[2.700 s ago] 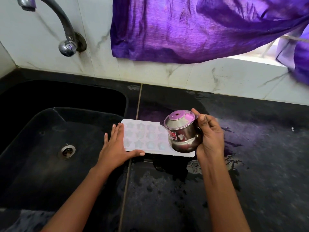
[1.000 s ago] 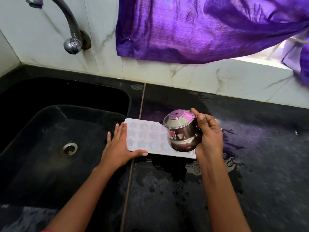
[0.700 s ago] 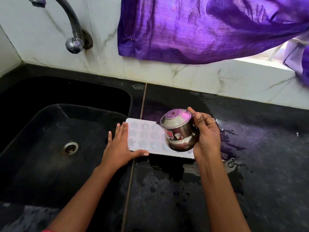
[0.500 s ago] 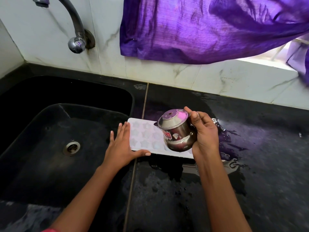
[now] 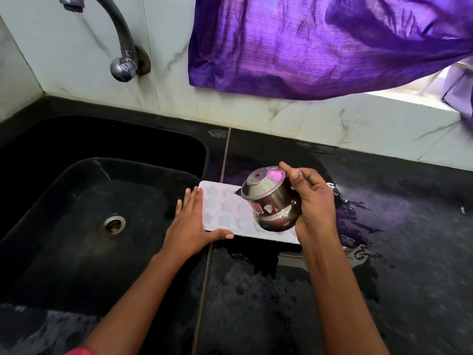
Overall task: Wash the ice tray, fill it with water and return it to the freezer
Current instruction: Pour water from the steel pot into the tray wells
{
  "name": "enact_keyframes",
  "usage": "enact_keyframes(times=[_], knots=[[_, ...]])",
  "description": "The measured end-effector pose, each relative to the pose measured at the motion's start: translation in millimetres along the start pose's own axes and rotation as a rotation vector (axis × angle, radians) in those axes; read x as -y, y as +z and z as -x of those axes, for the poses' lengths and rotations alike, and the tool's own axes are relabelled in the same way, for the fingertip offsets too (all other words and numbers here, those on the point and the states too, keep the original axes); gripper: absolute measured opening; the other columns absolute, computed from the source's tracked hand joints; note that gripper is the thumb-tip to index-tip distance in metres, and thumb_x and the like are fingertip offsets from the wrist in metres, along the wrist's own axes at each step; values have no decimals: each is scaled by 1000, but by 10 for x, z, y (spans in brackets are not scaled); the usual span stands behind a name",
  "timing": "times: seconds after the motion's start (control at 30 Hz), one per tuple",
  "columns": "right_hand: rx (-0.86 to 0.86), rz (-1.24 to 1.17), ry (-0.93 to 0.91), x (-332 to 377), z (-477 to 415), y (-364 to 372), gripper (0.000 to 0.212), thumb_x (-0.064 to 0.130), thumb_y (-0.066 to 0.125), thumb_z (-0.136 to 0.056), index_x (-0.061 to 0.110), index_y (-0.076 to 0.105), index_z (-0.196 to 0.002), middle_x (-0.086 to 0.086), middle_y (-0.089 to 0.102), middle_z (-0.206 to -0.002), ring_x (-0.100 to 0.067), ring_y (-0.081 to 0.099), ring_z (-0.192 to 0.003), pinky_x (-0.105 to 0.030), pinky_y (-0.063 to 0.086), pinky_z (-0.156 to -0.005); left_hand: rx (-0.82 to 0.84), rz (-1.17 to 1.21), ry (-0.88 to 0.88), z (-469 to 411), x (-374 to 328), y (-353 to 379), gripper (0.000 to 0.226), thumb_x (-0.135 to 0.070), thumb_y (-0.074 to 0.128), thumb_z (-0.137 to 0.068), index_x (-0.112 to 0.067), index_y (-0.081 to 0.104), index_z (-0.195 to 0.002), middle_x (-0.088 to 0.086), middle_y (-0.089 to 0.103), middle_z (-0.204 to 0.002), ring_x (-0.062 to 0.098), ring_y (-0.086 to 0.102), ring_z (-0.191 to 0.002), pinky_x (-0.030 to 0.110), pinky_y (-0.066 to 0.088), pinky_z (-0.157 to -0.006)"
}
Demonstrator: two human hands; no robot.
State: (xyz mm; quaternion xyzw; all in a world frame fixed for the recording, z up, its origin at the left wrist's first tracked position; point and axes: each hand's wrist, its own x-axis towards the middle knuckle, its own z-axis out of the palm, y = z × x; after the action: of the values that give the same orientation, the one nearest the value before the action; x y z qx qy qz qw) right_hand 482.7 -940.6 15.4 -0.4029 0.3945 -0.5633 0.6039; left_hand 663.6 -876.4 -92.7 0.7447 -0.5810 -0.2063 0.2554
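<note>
Head view: right hand (image 5: pixel 313 201) grips steel pot (image 5: pixel 271 201), tilted to pour into ice tray (image 5: pixel 220 208); left hand (image 5: pixel 192 224) lies flat and open, pinning its edge steady.

Both forearms come in bare from the bottom edge, the left from about 7 o'clock and the right from about 5 o'clock. The left hand (image 5: pixel 190 228) is flat and palm-down, fingers together pointing toward 12 o'clock, thumb stuck out toward 3 o'clock along the near edge of the ice tray (image 5: pixel 225 208). The right hand (image 5: pixel 313 203) is curled in a firm grip round a small steel pot (image 5: pixel 271 201), thumb up top, wrist rolled so the pot leans toward 10 o'clock.
</note>
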Motion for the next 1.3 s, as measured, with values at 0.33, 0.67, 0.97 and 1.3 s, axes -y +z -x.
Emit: enact_keyframes(times=[0.33,0.67,0.97,1.3], knots=[[17,25,-14,56,-14,20,8,18,71,-63,17,63,-65,-1,71,-76,-11,67,-76,-21,54,-71,9,-22,-10,0,-1,-5,126,-70,62,-63,-12,-8,-149,1,-11,-158,9,-20,-141,27,-13,-111],[-17,-63,-2,-56,-36,-13,28,36,82,-40,20,67,-58,-3,70,-78,-11,67,-76,-21,53,-66,2,3,-8,16,1,-6,126,-69,65,-62,-13,-7,-149,-1,-9,-159,-2,-23,-130,26,-13,-111],[-18,-185,17,-102,-55,-5,32,31,74,-52,11,59,-72,-1,74,-88,-10,68,-83,-23,55,-69,-11,10,-7,34,-16,-10,125,-67,66,-63,-12,-5,-150,-1,-7,-159,-2,-22,-130,25,-14,-109],[23,-142,42,-136,-5,151,27,31,76,-50,15,63,-66,-3,71,-79,-9,68,-75,-21,54,-67,-6,13,-13,69,-37,-30,123,-66,66,-66,-12,-8,-149,-1,-8,-159,-2,-25,-128,24,-13,-110]])
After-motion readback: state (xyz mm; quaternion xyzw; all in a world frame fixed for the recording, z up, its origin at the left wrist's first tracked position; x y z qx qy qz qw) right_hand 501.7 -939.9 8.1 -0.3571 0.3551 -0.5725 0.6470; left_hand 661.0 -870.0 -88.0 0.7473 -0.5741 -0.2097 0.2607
